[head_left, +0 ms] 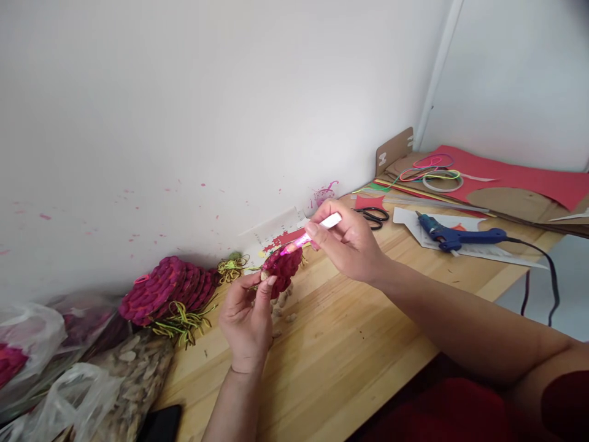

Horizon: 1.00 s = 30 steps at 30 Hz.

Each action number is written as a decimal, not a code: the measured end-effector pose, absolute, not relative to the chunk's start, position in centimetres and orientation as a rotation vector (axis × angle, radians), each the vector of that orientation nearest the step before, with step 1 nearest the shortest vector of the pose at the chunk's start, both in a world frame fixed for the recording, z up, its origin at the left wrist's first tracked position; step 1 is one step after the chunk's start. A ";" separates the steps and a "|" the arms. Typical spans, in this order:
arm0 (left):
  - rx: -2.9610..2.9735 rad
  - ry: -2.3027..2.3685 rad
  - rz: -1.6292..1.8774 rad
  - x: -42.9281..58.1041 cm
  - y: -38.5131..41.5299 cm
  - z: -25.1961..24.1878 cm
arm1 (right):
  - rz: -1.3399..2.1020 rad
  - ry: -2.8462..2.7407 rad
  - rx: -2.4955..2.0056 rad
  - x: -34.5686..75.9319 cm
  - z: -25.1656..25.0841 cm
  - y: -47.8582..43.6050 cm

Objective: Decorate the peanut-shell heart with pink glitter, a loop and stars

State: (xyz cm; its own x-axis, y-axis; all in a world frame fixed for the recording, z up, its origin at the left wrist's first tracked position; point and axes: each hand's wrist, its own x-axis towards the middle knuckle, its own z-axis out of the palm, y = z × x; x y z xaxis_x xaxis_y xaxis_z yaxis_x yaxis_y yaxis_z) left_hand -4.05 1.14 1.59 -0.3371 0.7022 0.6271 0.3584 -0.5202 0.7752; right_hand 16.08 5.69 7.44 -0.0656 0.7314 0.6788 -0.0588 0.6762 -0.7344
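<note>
My left hand (251, 313) is closed, pinching a small beige shell-like piece (264, 275) between thumb and fingertips. In my right hand (347, 242) is a slim white brush-like tool (330, 221), its front end smeared bright pink; whether it is a brush or a marker I cannot tell. Its magenta tip is close to the beige piece, and contact is unclear. Right behind my fingers is a magenta bumpy piece (288, 270), partly hidden by my left hand. Several loose beige pieces (291, 317) lie on the wooden table just behind my left hand.
A stack of magenta bumpy discs (159, 291) with yellow-green cords (184, 322) stands by the wall. Plastic bags (73, 399) and a dark phone (160, 423) are front left. Scissors (375, 216), a blue glue gun (460, 236) with cable, and red sheets (519, 175) lie right.
</note>
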 end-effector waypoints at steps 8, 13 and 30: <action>1.563 1.324 1.904 -3.9 1.1 1.6 | 0.752 -1.505 -0.554 16.0 7.3 5.7; 1.566 1.369 1.872 -4.0 1.1 1.5 | 0.715 -1.474 -0.612 16.1 7.1 5.9; 1.601 1.385 1.860 -4.1 1.3 1.3 | 0.698 -1.487 -0.639 16.1 7.0 6.1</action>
State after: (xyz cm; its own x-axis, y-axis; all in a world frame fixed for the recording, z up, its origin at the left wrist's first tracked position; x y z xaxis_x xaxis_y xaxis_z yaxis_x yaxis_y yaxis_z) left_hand -4.06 1.26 1.29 -0.3193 0.7536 0.5746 0.3340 -0.4779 0.8124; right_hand 16.06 6.08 6.96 -0.0341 0.7528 0.6574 -0.0245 0.6569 -0.7536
